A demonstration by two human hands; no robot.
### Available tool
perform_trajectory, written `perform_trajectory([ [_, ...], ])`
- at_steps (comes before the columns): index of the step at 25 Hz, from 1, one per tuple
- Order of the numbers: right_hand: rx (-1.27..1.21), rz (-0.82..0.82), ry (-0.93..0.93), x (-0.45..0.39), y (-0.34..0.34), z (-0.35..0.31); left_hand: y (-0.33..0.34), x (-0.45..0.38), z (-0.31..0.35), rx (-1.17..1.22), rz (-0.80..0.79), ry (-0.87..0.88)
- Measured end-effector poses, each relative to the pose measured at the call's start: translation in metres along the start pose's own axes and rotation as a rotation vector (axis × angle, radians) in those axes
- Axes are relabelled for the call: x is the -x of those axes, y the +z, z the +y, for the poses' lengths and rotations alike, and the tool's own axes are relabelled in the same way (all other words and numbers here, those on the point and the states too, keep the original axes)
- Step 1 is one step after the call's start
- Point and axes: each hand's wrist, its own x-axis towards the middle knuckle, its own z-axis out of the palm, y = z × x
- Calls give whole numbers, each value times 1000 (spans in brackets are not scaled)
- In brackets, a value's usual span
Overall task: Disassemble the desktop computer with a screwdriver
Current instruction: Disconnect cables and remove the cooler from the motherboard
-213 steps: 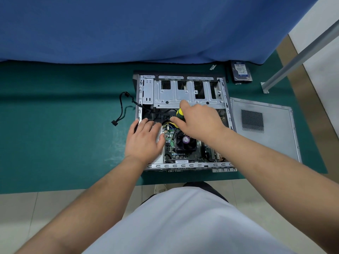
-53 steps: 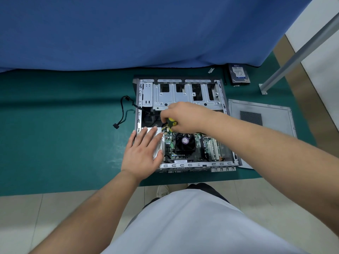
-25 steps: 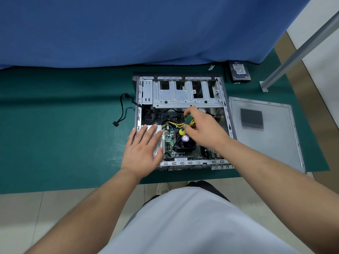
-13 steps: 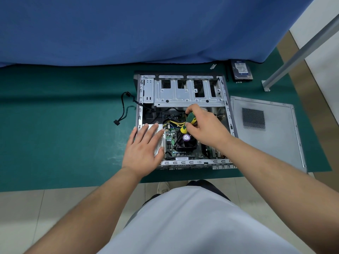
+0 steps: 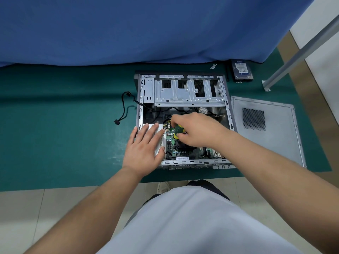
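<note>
Right hand (image 5: 197,132) has its grip curled tight around the green and yellow screwdriver (image 5: 177,131), fingers and thumb wrapped round the handle. It sits over the middle of the open computer case (image 5: 183,120), just above the motherboard (image 5: 171,143). The shaft and tip are hidden under the hand, so can't say what they're on.

Left hand (image 5: 145,148) is flat, fingers straight and a bit spread, palm down on the pale silver box (image 5: 159,132) in the left part of the case, with the little finger side running over the left wall. It isn't gripping anything, just resting there.

The case lies on its side on the green surface (image 5: 64,134), open side up, with the metal drive cage (image 5: 185,92) at the far end. A black cable (image 5: 123,107) trails out of its left wall onto the mat. The removed side panel (image 5: 264,129) lies flat just right of the case, and a hard drive (image 5: 241,69) sits further back by the blue cloth (image 5: 146,28).

Hard to make out: the cooler fan is mostly covered by the right hand, and the hard drive label is too small to read. A few tiny specks that look like screws lie by the hard drive, but can't be sure. Both forearms run out of the bottom of the shot.
</note>
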Motion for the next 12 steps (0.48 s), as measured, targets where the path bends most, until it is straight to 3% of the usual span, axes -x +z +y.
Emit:
perform_trajectory([
  [2,149,95,121,0,2,-4,0,0,0,-1,2,-1],
  [4,313,190,111,-2,4,-7,0,0,0,5,14,2],
  [9,396,71,-291,-5,-11,3,1,0,0,5,12,0],
  [12,539,184,-94,-4,-9,-5,1,0,0,1,15,7],
])
